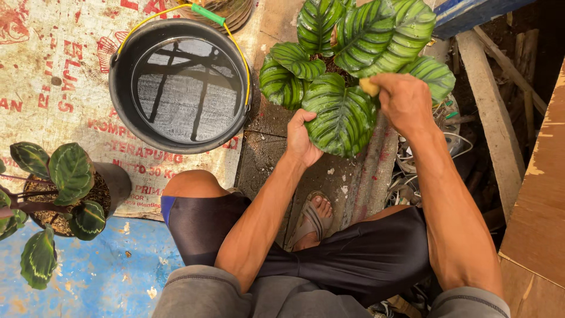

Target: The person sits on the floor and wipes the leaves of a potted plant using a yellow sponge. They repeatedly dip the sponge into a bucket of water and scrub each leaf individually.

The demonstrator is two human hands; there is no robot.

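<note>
Upper left of the frame sits the black bucket point(179, 85) of water. Upper centre, the striped-leaf plant point(353, 65) spreads wide. My left hand point(302, 140) cups one broad leaf point(340, 118) from beneath, fingers curled on its edge. My right hand point(404, 101) pinches a small yellow sponge point(369, 87) against it. The leaf looks thin and tearable, best supported flat from underneath.
</note>
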